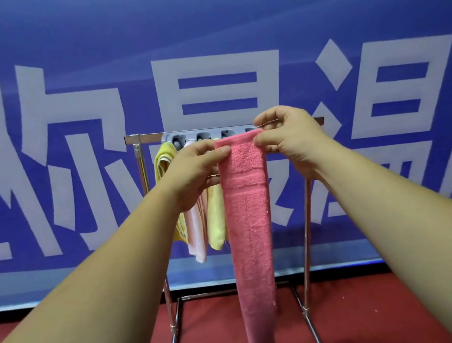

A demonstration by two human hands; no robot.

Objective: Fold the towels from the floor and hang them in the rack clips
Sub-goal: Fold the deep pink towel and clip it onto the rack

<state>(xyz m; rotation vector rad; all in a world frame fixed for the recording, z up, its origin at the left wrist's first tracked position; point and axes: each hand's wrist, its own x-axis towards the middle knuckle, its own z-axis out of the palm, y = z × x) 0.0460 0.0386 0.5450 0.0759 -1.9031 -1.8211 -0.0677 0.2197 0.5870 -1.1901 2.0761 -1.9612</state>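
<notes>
At frame centre, left hand (pixel 197 165) and right hand (pixel 291 136) pinch the pink towel (pixel 249 211) by its top corners. It looks soft and limp, so a grip at that edge suits it.

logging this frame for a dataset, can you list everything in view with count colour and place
pink towel: 1, pink, folded into a long strip, held up in front of the rack and hanging down
yellow towel: 1, yellow, hanging at the rack's left end
pale pink towel: 1, pale pink, hanging right of the yellow towel
pale yellow towel: 1, pale yellow, hanging just left of the pink towel
clip strip: 1, grey, along the rack's top bar
rack: 1, chrome, standing on the floor
banner: 1, blue with white characters, behind the rack
floor: 1, red, under the rack
left hand: 1, pinches the pink towel's top left
right hand: 1, pinches its top right
</notes>
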